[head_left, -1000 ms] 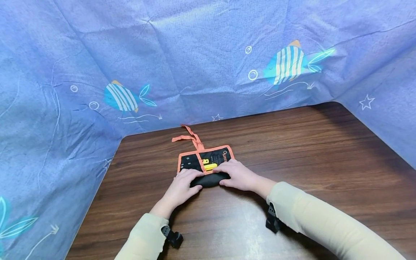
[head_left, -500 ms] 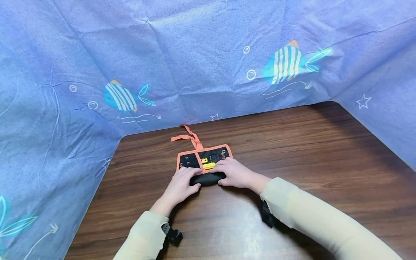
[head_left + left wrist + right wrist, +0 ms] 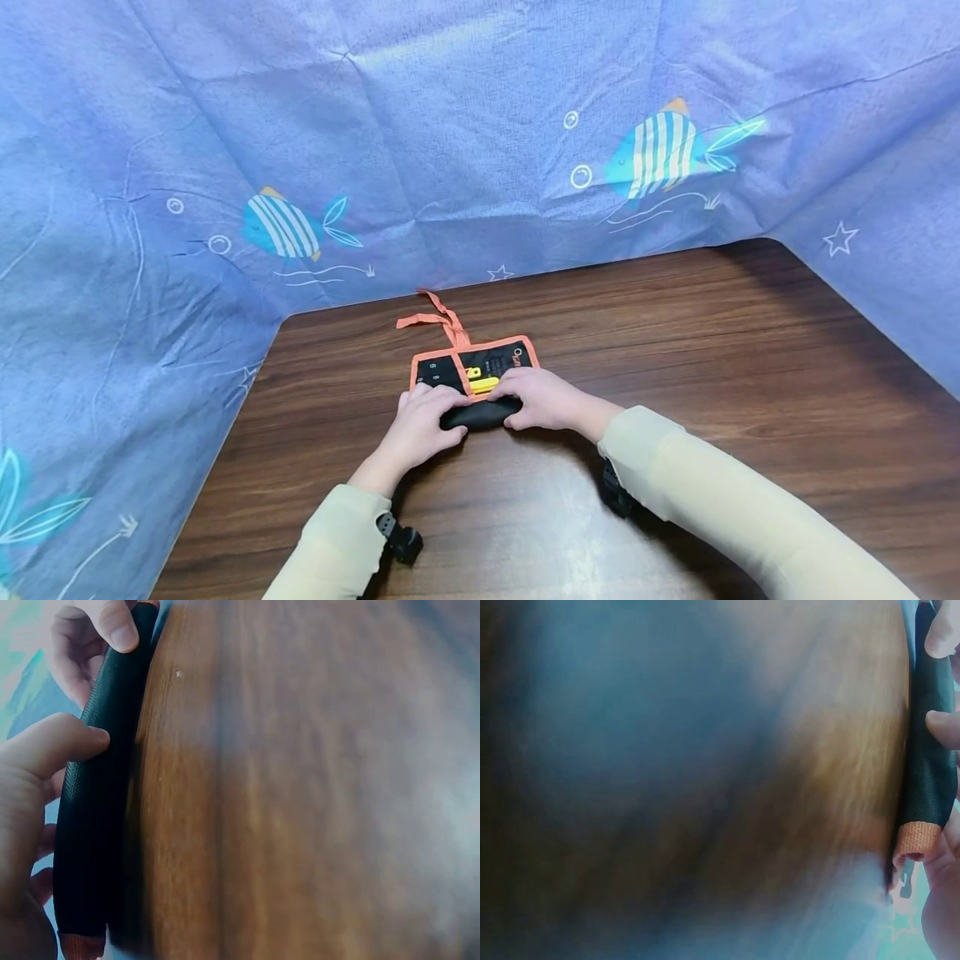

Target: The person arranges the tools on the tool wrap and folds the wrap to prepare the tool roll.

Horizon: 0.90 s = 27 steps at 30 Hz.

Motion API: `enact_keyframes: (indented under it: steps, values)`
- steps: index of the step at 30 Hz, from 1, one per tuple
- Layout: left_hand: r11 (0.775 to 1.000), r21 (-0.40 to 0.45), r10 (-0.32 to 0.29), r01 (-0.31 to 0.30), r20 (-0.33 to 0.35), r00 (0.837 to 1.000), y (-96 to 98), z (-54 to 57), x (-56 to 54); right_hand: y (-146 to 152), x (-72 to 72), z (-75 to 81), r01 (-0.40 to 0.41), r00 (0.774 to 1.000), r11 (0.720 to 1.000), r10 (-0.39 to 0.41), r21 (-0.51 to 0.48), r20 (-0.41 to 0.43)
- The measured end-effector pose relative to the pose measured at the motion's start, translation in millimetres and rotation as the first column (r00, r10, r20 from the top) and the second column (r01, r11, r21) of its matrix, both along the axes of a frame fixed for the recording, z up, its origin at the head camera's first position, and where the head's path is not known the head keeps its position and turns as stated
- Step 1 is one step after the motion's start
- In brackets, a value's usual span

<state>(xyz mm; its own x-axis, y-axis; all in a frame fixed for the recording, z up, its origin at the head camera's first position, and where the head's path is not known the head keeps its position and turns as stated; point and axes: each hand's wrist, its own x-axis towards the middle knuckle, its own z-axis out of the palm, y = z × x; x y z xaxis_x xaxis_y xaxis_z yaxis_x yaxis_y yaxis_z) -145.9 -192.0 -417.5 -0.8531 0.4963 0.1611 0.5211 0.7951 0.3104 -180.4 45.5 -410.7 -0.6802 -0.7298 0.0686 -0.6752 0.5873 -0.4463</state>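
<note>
A black tool roll [image 3: 491, 364] with orange edging lies on the wooden table, its near part rolled into a thick black cylinder [image 3: 480, 414]. My left hand [image 3: 423, 421] grips the left end of the roll, thumb on the near side and fingers over the top. At the other end my right hand [image 3: 549, 400] holds it the same way. Yellow pieces [image 3: 483, 385] show in the flat part beyond the roll. In the right wrist view a metal tool end [image 3: 907, 879] sticks out past the roll's orange-trimmed end [image 3: 919, 838]. Contents inside the roll are hidden.
Orange tie straps [image 3: 448, 321] stretch from the tool roll toward the table's back edge. A blue fabric curtain [image 3: 450, 150] with fish prints hangs behind and beside the brown wooden table [image 3: 675, 333].
The right forearm has shifted slightly left and its hand a little inward along the roll. Both hands keep their hold; the tool roll looks nearly unchanged.
</note>
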Motion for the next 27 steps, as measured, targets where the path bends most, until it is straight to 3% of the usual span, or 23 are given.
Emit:
enact_keyframes:
  steps: [10,21,27]
  values:
    - [1.000,-0.005,-0.019,0.019,0.011,1.000,2.6,3.6,-3.0,-2.2,0.0,4.3,-0.030,1.000,0.999,0.030,0.037,-0.002]
    - [0.993,0.086,-0.084,0.075,0.100,0.991,6.1,8.3,-1.2,9.3,-2.8,15.8,-0.093,0.979,0.995,0.095,-0.023,0.181]
    - [0.991,0.096,-0.111,0.097,0.149,0.983,7.2,11.6,-3.0,11.7,-7.1,19.5,-0.119,0.968,0.993,0.119,-0.014,0.221]
